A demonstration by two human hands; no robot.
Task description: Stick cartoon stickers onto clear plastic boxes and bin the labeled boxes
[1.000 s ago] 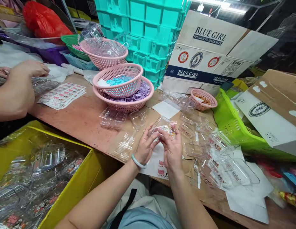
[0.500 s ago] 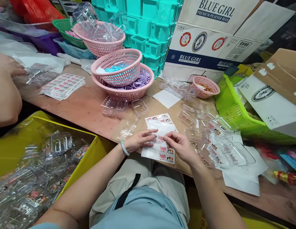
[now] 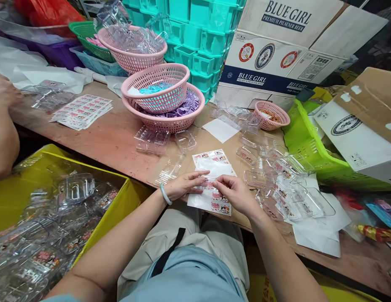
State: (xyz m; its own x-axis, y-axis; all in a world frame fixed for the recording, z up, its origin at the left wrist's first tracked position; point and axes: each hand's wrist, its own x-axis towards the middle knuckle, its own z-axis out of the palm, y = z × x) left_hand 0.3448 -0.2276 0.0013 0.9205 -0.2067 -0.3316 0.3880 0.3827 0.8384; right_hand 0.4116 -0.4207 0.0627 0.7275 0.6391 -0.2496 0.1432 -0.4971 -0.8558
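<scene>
My left hand (image 3: 186,185), with a pale bangle at the wrist, holds a small clear plastic case (image 3: 201,185) between thumb and fingers. Just to its right, the thumb and forefinger of my right hand (image 3: 234,193) are pinched together at the case's edge. Whatever they grip is too small to make out. Pink print shows between the two hands. Beneath them lies a white sticker sheet (image 3: 203,202) with pink lettering and cartoon cats. Another printed sheet (image 3: 211,156) extends beyond, partly under blank white backing paper (image 3: 214,168).
Clear cases (image 3: 286,170), some with stickers, spread to the right. A yellow bin (image 3: 127,197) of cases stands at left. Pink baskets (image 3: 164,123) and a lime crate (image 3: 304,138) border the table. Another person's arm (image 3: 4,126) is at far left, near sticker sheets (image 3: 83,111).
My right hand's fingertips have shifted slightly left, closer to my left hand. My left hand stays almost in place. The other person's arm has drawn a little to the left.
</scene>
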